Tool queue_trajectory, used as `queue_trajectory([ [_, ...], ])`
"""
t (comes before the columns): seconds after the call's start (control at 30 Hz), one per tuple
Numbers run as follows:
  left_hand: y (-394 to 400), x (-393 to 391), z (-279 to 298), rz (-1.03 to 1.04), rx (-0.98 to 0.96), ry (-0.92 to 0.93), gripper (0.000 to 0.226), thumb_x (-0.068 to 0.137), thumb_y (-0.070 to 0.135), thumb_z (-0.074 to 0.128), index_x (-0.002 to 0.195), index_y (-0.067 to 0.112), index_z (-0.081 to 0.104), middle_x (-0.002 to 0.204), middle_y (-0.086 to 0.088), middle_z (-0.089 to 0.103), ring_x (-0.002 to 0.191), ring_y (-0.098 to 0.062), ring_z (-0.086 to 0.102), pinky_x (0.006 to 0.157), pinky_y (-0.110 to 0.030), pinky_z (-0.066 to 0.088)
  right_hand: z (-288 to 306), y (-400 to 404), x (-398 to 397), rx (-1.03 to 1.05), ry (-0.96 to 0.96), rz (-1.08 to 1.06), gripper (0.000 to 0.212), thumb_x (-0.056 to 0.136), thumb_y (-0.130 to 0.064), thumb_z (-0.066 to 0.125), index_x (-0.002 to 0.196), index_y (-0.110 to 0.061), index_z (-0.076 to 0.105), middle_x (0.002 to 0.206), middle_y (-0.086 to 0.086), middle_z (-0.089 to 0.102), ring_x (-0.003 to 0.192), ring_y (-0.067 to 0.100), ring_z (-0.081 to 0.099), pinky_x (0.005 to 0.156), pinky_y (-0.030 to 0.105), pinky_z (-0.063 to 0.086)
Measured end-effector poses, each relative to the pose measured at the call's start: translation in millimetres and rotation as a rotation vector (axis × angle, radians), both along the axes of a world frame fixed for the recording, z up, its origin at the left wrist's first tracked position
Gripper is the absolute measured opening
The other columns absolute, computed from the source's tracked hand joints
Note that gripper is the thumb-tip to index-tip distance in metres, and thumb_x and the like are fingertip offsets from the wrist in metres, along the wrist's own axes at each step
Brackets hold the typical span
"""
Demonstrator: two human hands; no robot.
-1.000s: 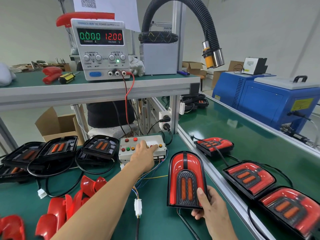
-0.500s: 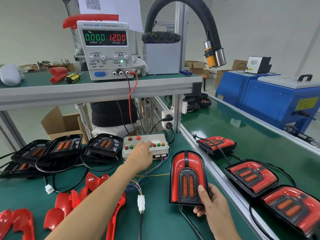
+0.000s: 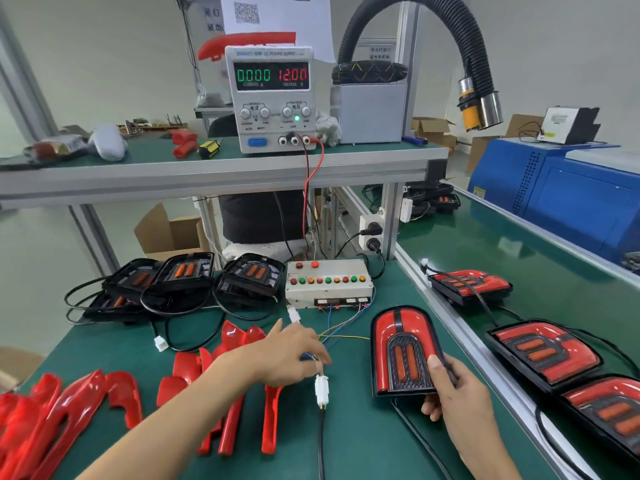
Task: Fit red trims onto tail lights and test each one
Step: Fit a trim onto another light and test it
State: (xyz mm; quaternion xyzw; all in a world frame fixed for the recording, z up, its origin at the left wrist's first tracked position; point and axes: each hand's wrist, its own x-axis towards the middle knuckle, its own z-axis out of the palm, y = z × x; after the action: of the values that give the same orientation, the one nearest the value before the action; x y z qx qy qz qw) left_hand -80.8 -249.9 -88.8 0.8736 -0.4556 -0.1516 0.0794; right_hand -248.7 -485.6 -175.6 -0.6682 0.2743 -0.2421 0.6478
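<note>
Green matte surface (image 3: 363, 441) under a grey shelf, your right hand (image 3: 460, 403) fingers gripping the glossy arched tail light (image 3: 403, 348) near the right edge, your left hand (image 3: 287, 355) fingers pinching wires above the white connector (image 3: 321, 389), glossy red trims (image 3: 69, 403) at the near left corner.

bare mat (image 3: 349, 441) between hands, red trims (image 3: 239, 375) crowding left

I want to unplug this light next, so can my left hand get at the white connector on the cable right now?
Probably yes. The left hand is right above the white connector, fingers at its wires, and nothing lies between them.
</note>
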Motion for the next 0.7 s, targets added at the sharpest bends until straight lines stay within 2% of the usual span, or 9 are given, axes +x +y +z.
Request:
queue_trajectory([
  [0.07,-1,-1,-4,-0.011,-0.015,-0.009,0.023,0.102,0.033,0.052,0.115,0.025,0.069,0.112,0.002,0.053,0.125,-0.015,0.040,0.123,-0.051,0.005,1,0,-1,-0.008,0.014,0.006,0.028,0.099,-0.039,0.060,0.121,-0.022,0.064,0.088,0.002,0.077,0.048,0.023,0.059,0.043,0.030,0.050],
  [0.17,-3,-1,-7,-0.030,-0.096,-0.036,0.018,0.101,0.030,0.054,0.103,0.018,0.068,0.099,0.003,0.048,0.112,-0.017,0.043,0.115,-0.040,0.023,3,3,-1,-0.035,0.040,0.013,0.039,0.096,-0.048,0.058,0.123,-0.021,0.067,0.085,0.004,0.077,0.050,0.024,0.059,0.046,0.033,0.050],
  [0.3,-4,1,-8,-0.022,-0.206,0.022,0.017,0.101,0.025,0.056,0.097,0.014,0.067,0.097,-0.001,0.051,0.103,-0.018,0.045,0.100,-0.030,0.033,8,5,-1,-0.075,0.063,-0.001,0.063,0.079,-0.069,0.054,0.122,-0.025,0.068,0.079,0.004,0.077,0.050,0.024,0.062,0.049,0.034,0.051],
  [0.4,-3,3,-7,0.004,-0.275,0.097,0.017,0.101,0.025,0.055,0.096,0.013,0.066,0.100,-0.001,0.053,0.099,-0.012,0.045,0.088,-0.021,0.034,8,9,-4,-0.130,0.112,-0.036,0.069,0.081,-0.074,0.050,0.134,-0.031,0.060,0.071,0.006,0.075,0.049,0.019,0.062,0.050,0.032,0.051],
  [0.47,-3,4,-6,0.022,-0.317,0.113,0.017,0.102,0.025,0.055,0.096,0.014,0.066,0.100,-0.001,0.053,0.096,-0.010,0.046,0.085,-0.018,0.035,8,14,-7,-0.205,0.160,-0.079,0.069,0.085,-0.077,0.045,0.140,-0.036,0.052,0.071,0.006,0.074,0.048,0.011,0.063,0.058,0.033,0.052],
  [0.53,-4,6,-5,0.046,-0.373,0.122,0.017,0.102,0.024,0.055,0.095,0.014,0.066,0.100,-0.001,0.055,0.093,-0.006,0.048,0.082,-0.014,0.036,11,21,-9,-0.283,0.216,-0.190,0.071,0.087,-0.075,0.043,0.143,-0.031,0.050,0.106,0.005,0.072,0.055,0.008,0.068,0.069,0.037,0.053],
  [0.57,-5,6,-4,0.056,-0.404,0.123,0.017,0.102,0.023,0.055,0.095,0.013,0.067,0.099,-0.001,0.056,0.090,-0.003,0.048,0.080,-0.010,0.036,13,26,-10,-0.337,0.247,-0.265,0.070,0.088,-0.073,0.044,0.141,-0.028,0.051,0.123,0.005,0.062,0.062,0.012,0.069,0.073,0.038,0.053],
  [0.6,-6,6,-3,0.063,-0.430,0.122,0.018,0.102,0.022,0.055,0.094,0.011,0.068,0.098,-0.001,0.058,0.088,-0.002,0.048,0.078,-0.006,0.035,15,33,-12,-0.395,0.246,-0.342,0.067,0.089,-0.072,0.048,0.136,-0.025,0.056,0.129,0.005,0.053,0.068,0.016,0.066,0.075,0.041,0.053],
  [0.7,-11,7,-2,0.072,-0.467,0.124,0.019,0.102,0.021,0.055,0.094,0.010,0.069,0.101,-0.006,0.061,0.094,-0.012,0.053,0.081,-0.013,0.039,30,63,-13,-0.662,0.079,-0.410,0.034,0.088,-0.053,0.067,0.108,-0.026,0.068,0.108,-0.003,0.057,0.072,0.020,0.057,0.068,0.038,0.047],
])
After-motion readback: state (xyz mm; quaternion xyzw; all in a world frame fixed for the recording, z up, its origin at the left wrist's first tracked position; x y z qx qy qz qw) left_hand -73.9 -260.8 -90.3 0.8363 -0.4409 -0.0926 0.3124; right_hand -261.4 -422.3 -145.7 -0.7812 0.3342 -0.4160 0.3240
